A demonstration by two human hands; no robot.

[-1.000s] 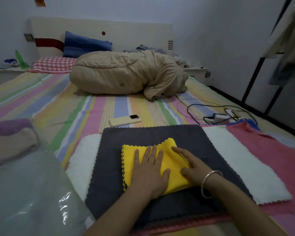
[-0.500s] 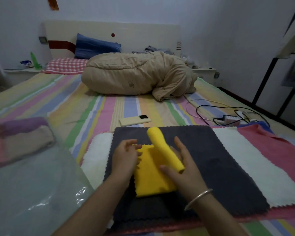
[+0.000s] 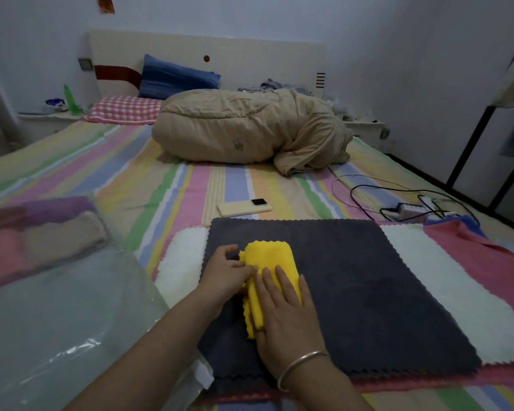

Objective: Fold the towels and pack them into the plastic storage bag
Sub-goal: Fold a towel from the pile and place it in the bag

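- The yellow towel [image 3: 272, 266], folded narrow, lies on the dark grey towel [image 3: 368, 277] in the lower centre of the frame.
- The right hand [image 3: 285, 312] lies flat on the yellow towel, fingers straight and together, pressing it down; a bracelet [image 3: 300, 367] sits on that wrist.
- The left hand [image 3: 227, 272] rests at the towel's left edge with fingers curled; whether they pinch the cloth cannot be told.
- Under the grey towel lie a white towel [image 3: 445, 280] and a pink towel [image 3: 487, 256], spread toward the right.
- The clear plastic bag [image 3: 57, 315] fills the lower left, with folded towels [image 3: 42, 229] at its far end.
- Beyond, mid-frame: a phone [image 3: 244, 207], a rumpled beige quilt [image 3: 250, 132], and cables with a power strip [image 3: 410, 209] at right.
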